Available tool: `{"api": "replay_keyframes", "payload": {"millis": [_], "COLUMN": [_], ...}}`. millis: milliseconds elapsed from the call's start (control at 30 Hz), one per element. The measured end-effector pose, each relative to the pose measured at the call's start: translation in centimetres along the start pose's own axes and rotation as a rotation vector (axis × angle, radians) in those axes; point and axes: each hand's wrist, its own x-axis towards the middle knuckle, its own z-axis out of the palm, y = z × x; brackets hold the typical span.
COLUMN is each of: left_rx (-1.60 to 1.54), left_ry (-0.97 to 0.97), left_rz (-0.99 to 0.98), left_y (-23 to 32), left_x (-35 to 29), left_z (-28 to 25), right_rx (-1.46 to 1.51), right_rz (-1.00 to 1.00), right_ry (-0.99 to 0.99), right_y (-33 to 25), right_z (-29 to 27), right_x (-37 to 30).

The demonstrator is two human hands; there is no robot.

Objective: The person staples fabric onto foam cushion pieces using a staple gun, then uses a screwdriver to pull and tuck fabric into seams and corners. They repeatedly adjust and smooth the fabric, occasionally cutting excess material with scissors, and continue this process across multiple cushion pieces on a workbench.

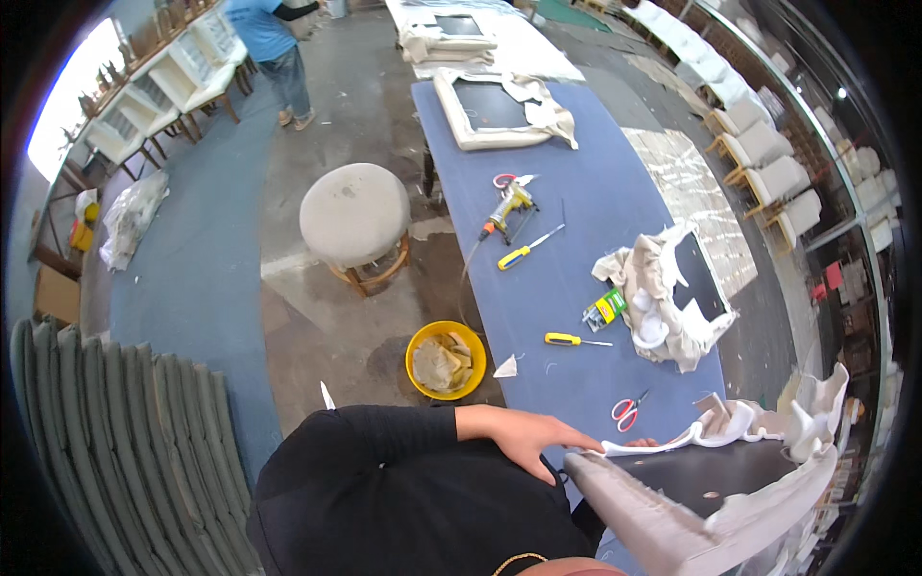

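Note:
At the near end of the blue-topped table I have a seat pad (624, 509) with a dark board and loose pale fabric cover, tilted up. My left hand (528, 440) reaches across from the left, its fingers closed at the pad's corner on the fabric edge. Of my right hand (642, 443) only a few fingertips show past that edge; the pad hides the rest. Just beyond lie red-handled scissors (626, 413) and a yellow-handled screwdriver (576, 340).
Farther along the table (586, 182) are another part-covered pad (663, 298), a green-and-yellow packet (603, 310), a staple gun (509, 211) and a second screwdriver (530, 248). A round stool (355, 216) and yellow bucket (413, 376) stand left. A person (269, 48) is beyond.

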Motion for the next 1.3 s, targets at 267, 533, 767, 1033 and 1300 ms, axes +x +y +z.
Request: {"api": "replay_keyframes", "payload": {"millis": [267,533,767,1033,1300], "left_rx": [0.236,-0.379,-0.906,-0.81,-0.699], "left_ry": [0.638,1.236,1.149,1.326,1.817], "left_rz": [0.233,0.561,0.528,0.341,0.128], "left_y": [4.3,8.0,0.3,-2.4,-11.7], "left_x": [5.9,10.7,5.5,-13.4,-37.8], "left_z": [1.6,-7.7,-12.4,-25.6,-30.5], "right_rx": [0.101,-0.107,-0.675,-0.685,-0.949], "right_rz": [-0.033,-0.272,-0.747,-0.621,0.31], "right_ry": [-0.063,-0.365,-0.493,-0.762,-1.082], "right_y": [0.9,1.0,3.5,5.4,27.7], "right_z": [4.6,10.1,16.2,29.7,29.4], "right_x": [2.7,1.2,-5.5,-7.1,-7.0]}}
